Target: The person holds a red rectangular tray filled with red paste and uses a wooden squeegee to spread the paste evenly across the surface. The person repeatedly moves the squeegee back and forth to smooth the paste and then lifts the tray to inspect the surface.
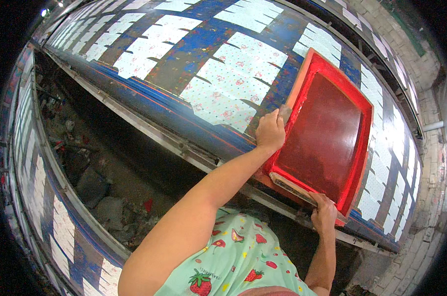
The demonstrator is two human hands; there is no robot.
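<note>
A red-rimmed screen printing frame (365,106) with a dark red, glossy mesh lies tilted over the near edge of a long printing table. My left hand (271,131) is closed around its left side, beside a small greyish block on the rim. At the near end, my right hand (324,211) grips the frame's edge, fingers curled over it. A narrow wooden bar (292,186), resembling a squeegee, runs along that near end; its right end meets my right fingers, and I cannot tell whether they also hold it. Printed pale fabric pieces (238,74) lie left of the frame.
Rows of pale cut pieces (149,44) cover the blue, paint-stained table (194,37). A metal rail (129,106) follows its near edge. Left of me, past a dark gap with debris (110,212), stands another table (51,217). A brick floor (433,197) lies at right.
</note>
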